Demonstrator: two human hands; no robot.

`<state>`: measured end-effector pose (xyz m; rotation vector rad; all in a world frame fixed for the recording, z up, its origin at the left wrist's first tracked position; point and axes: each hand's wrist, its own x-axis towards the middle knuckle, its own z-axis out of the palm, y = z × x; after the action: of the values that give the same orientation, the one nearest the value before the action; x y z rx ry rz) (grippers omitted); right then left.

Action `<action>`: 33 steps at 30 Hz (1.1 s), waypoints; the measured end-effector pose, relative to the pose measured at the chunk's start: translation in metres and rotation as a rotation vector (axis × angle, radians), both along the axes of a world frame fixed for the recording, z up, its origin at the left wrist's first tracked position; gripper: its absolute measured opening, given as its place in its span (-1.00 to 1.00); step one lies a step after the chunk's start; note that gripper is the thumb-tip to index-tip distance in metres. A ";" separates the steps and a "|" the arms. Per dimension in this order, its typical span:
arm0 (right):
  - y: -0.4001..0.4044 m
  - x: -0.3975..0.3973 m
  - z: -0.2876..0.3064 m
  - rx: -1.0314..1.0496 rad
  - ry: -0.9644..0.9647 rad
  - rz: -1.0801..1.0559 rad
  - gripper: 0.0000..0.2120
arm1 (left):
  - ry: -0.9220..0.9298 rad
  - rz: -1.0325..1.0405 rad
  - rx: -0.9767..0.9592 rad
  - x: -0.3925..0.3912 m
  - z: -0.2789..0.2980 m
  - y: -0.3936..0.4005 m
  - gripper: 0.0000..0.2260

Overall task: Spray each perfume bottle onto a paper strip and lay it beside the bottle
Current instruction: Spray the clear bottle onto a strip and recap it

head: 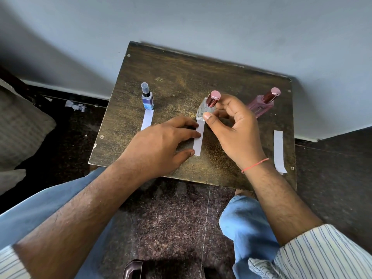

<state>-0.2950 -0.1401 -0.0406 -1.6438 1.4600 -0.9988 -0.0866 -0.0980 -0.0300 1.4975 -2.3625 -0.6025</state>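
Note:
Three perfume bottles stand on a small dark wooden table (181,77). My right hand (235,129) grips the middle clear bottle (203,109), thumb on its glass and a finger at its pink metallic cap. My left hand (163,141) lies on the table with fingertips and thumb touching the left edge of a white paper strip (198,139) that lies flat just below that bottle. A blue bottle (147,99) with a clear cap stands at the left, a paper strip (147,119) below it. A pink bottle (263,103) stands at the right.
Another white strip (278,150) lies near the table's right edge, reaching its front corner. A grey wall rises right behind the table. Paper scraps (75,106) lie on the dark floor at left. My knees in blue jeans sit below the table's front edge.

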 end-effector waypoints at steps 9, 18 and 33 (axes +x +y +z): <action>-0.001 0.002 0.002 -0.023 0.071 -0.001 -0.60 | 0.031 -0.008 0.001 0.002 -0.001 0.000 -0.64; 0.002 -0.004 0.002 -0.068 0.081 -0.004 -0.47 | 0.192 0.018 -0.075 -0.006 0.006 0.003 -0.82; 0.023 -0.051 0.006 -0.257 0.261 -0.070 -0.85 | 0.280 -0.031 -0.056 -0.046 0.009 0.004 -0.80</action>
<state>-0.3456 -0.1169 -0.0345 -1.9797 1.6216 -1.0793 -0.1322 -0.0936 -0.0207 1.2631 -2.1726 -0.6975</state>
